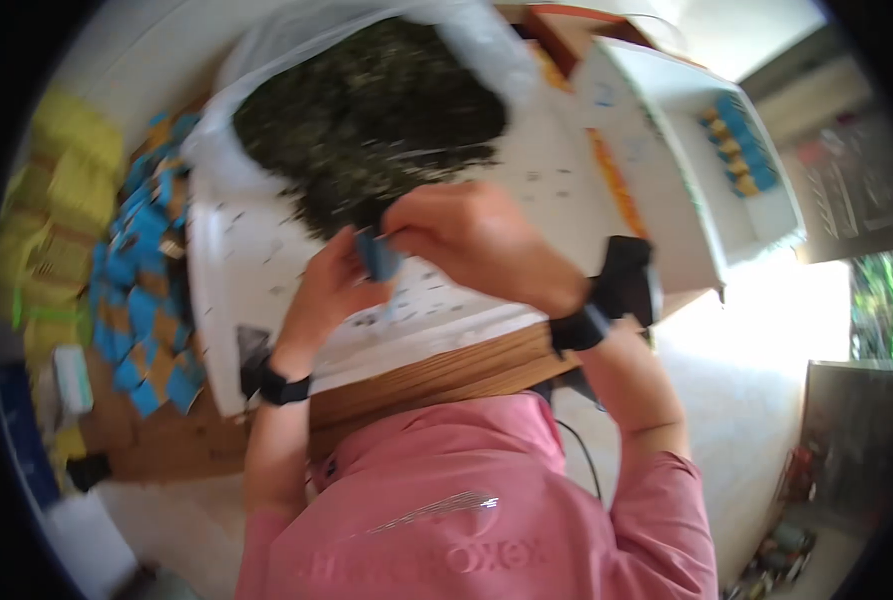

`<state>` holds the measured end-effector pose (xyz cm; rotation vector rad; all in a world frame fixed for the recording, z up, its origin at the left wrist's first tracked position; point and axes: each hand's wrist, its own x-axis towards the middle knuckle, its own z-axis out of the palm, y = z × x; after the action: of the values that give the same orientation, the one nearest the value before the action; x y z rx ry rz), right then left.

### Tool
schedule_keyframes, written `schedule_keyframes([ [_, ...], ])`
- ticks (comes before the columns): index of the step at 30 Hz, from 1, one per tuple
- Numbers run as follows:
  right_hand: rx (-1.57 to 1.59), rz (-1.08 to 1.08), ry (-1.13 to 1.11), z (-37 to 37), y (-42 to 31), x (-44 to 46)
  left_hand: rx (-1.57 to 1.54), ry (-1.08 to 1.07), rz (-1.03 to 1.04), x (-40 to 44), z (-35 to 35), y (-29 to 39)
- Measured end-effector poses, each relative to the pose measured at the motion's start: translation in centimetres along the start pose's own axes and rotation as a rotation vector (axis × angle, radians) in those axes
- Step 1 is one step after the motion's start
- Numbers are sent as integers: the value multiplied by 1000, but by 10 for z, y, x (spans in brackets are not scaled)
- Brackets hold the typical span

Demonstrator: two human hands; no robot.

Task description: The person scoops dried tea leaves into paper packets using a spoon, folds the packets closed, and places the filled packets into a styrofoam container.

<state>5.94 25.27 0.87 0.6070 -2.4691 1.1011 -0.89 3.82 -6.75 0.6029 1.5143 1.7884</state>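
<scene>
My left hand (329,288) holds a small blue packet (379,257) upright between thumb and fingers, over the front of a white tray (229,345). Close against the packet's upper end is my right hand (477,240), its fingers pinched together. What those fingers hold, if anything, is hidden and blurred. Just beyond both hands lies a heap of dark green dried leaves (367,110), spilling out of a clear plastic bag (222,135) onto the tray. Loose bits of leaf are scattered on the tray around my hands.
At the left is a pile of blue and tan packets (147,310), with yellow packs (62,200) beyond it. A white box (647,180) on the right holds a row of blue packets (745,145). The wooden table edge (437,380) runs before me.
</scene>
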Motion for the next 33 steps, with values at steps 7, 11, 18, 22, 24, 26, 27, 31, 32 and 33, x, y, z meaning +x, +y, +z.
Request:
schedule_keyframes([
  [7, -81, 304, 185, -124, -27, -41, 225, -13, 156, 10, 10, -8],
  [11, -236, 353, 365, -203, -32, -78, 251, 162, 159, 10, 2, -12],
  [18, -580, 768, 655, -366, 19, -187, 238, 345, 182, 11, -13, -26],
  [22, -763, 1021, 708, -419, 88, -243, 272, 391, 190, 9, -19, -30],
  [24, -816, 1076, 714, -431, 115, -262, 281, 419, 192, 9, -19, -31],
  [26, -971, 1197, 672, -440, 138, -275, 308, 502, 168, 8, -22, -32],
  [27, -1056, 1181, 669, -447, 157, -285, 300, 539, 157, 9, -19, -29],
  [31, -1069, 1325, 637, -466, 199, -308, 342, 569, 148, 7, -28, -34],
  [32, -1070, 1323, 636, -470, 205, -310, 341, 570, 149, 7, -27, -33],
  [33, -1062, 1345, 632, -472, 211, -313, 358, 566, 144, 7, -28, -32],
])
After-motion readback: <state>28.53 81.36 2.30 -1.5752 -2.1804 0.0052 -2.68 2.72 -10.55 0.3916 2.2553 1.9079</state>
